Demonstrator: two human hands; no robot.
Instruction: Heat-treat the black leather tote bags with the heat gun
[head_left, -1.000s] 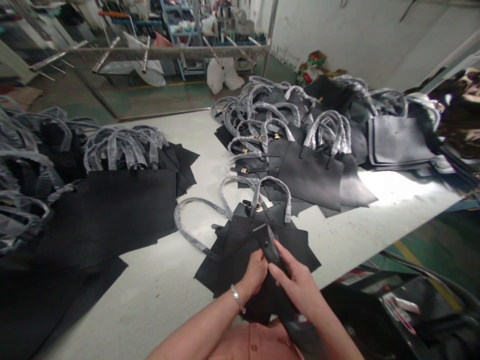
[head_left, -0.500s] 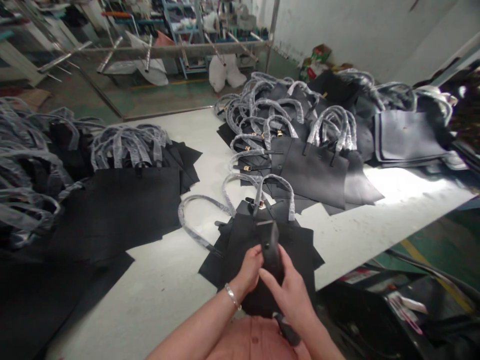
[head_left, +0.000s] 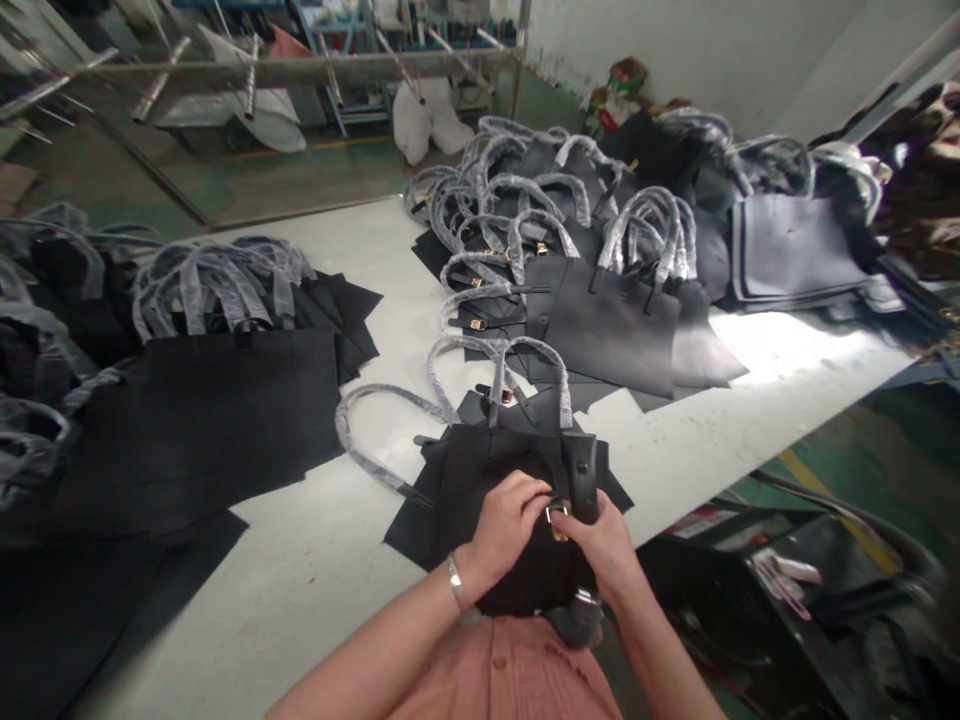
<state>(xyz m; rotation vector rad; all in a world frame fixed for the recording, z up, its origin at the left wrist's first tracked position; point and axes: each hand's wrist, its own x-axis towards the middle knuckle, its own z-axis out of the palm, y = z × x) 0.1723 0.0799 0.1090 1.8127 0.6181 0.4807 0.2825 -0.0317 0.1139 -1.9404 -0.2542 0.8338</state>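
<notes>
Close in front of me lies a black bag panel with a plastic-wrapped handle, on top of other black pieces. Over its right part, my right hand grips a narrow folded black leather piece, its thumb against a gold buckle. My left hand pinches the end of a black strap right beside the buckle, its fingertips closed. The exact way the strap runs through the buckle is hidden by my fingers. A bracelet circles my left wrist.
Stacked black bag panels with wrapped handles lie on the left of the white table. More panels pile up at the back right. A metal rack stands beyond the table, and a black bin sits low at right.
The folded leather piece has turned and shifted right in my right hand, bringing the gold buckle into sight. My left hand has moved to the strap at the buckle. The view has shifted slightly.
</notes>
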